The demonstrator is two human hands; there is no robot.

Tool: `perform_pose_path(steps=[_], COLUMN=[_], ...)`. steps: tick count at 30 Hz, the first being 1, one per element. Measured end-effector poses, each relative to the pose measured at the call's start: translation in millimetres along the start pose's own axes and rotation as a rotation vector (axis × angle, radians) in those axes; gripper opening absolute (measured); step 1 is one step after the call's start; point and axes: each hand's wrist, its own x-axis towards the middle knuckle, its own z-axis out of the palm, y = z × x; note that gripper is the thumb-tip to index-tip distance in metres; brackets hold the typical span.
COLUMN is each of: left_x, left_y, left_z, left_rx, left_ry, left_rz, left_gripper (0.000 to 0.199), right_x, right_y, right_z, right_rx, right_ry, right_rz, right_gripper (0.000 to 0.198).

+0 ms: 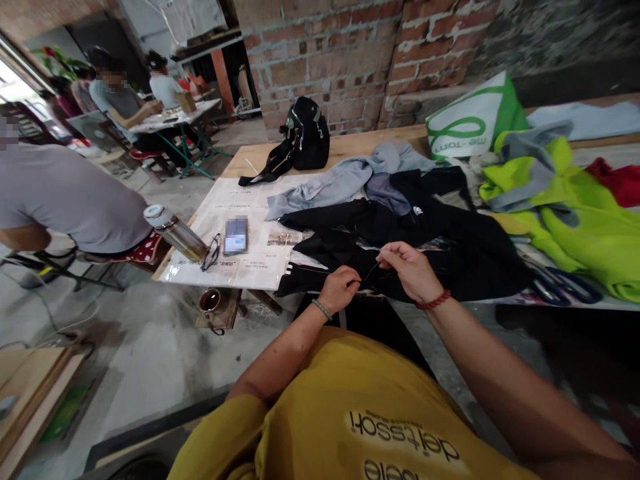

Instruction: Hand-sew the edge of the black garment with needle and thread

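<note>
A thin dark thread (371, 272) runs between my two hands above a black garment (465, 243) spread along the table's near edge. My left hand (339, 291) is closed, its fingertips pinched on one end of the thread. Slightly higher and to the right, my right hand (409, 268) pinches the other end between thumb and forefinger. Whether a needle is in either hand is too small to tell. Black cloth with white stripes lies just left of my left hand.
Large scissors (560, 285) lie at the right, beside a lime-green garment (575, 193). On the table's left are a phone (235, 235), eyeglasses (211, 252) and a glass flask (176, 230). Behind are a black bag (310, 137) and grey cloth (330, 179). People sit at the left.
</note>
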Motion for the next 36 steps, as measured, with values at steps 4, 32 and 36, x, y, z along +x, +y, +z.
perform_pose_path(steps=[4,32,36], left_x=[1,0,1], left_y=[1,1,2], left_z=[-1,-3,-4], left_rx=[-0.004,-0.031,-0.024], left_ry=[-0.021,-0.008,-0.004], left_rz=[-0.003,-0.021,-0.015], left_gripper=[0.014,0.013,0.013], right_x=[-4,43,20], right_y=[-16,-59,-23], right_z=[7,-82,-60], right_rx=[0.101,-0.852,-0.886], right_ry=[-0.187,0.283,0.173], right_rz=[0.099,-0.608,-0.503], right_gripper=[0.031,0.028,0.027])
